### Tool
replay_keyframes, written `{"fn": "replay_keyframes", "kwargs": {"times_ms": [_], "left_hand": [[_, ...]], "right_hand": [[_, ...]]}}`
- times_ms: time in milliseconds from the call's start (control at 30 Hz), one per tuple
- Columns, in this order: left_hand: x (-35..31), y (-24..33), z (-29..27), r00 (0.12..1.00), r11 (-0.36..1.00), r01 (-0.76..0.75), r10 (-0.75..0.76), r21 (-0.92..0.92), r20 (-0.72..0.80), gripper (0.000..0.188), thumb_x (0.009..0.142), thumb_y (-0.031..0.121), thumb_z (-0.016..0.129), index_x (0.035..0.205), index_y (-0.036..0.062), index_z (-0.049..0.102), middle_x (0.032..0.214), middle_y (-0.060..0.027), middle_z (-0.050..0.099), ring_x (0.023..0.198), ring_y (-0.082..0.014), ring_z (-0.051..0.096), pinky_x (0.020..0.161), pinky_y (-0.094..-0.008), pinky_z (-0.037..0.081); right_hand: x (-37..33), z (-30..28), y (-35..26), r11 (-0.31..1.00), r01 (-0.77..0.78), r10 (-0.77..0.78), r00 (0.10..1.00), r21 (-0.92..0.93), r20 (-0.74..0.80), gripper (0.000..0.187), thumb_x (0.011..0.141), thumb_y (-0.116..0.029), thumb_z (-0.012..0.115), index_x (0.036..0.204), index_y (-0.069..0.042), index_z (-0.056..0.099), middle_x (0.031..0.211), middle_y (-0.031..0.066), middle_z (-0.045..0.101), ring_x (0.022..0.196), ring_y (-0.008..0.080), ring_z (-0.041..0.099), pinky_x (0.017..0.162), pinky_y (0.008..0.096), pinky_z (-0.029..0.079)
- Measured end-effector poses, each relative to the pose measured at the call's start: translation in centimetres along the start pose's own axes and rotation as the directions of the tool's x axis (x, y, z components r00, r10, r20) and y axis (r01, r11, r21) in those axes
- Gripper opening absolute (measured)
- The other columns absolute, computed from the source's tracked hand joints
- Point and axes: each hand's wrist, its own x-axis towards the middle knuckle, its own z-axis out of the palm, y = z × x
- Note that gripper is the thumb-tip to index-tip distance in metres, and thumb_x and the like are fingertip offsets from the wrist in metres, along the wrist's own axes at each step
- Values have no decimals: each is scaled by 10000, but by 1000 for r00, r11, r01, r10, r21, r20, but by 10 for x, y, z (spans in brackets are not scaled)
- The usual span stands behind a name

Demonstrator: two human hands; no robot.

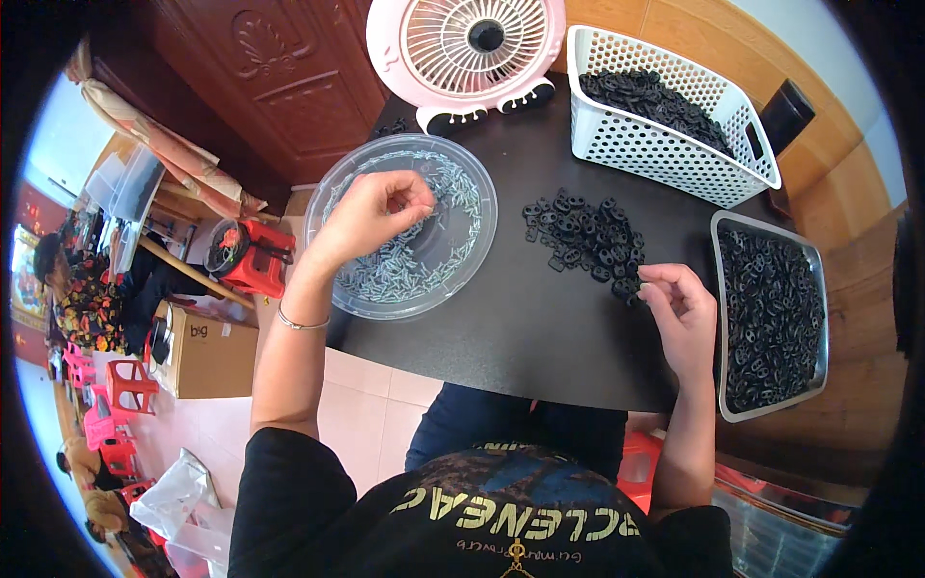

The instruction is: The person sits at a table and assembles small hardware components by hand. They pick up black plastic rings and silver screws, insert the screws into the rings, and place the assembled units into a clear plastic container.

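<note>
At the right edge of the pile of black parts (583,231), the right hand (684,313) is poised, its grip impossible to tell; over the basin (489,226) of screws (390,279), the left hand's (390,204) fingertips are held together, contents hidden. Picking seems in hand; light pinching is probably called for.

Yellow lettering (528,518) crosses the black fabric shirt (462,541) below the dark table (462,342), dark letters (198,331) the brown cardboard box (214,364) left of it.
</note>
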Motion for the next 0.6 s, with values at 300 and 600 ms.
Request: {"fn": "replay_keyframes", "kwargs": {"times_ms": [300, 600], "left_hand": [[0, 5, 6, 991, 982, -103, 115, 159, -64, 70, 739, 16, 588, 804, -10, 599, 642, -25, 570, 594, -80, 518, 581, -229, 433], [-3, 6, 9, 988, 949, -145, 125, 280, 88, 151, 678, 10, 586, 823, 46, 605, 727, -82, 566, 688, -212, 562, 610, -322, 444]], "right_hand": [[-1, 1, 1, 1000, 2, -2, 1000, 24, 20, 145, 751, 44, 572, 889, 13, 603, 815, 51, 579, 685, 74, 557, 612, 192, 439], [0, 2, 4, 1000, 14, -14, 1000, 25, 22, 139, 751, 46, 570, 883, 16, 602, 817, 53, 579, 677, 74, 553, 607, 189, 437]]}}
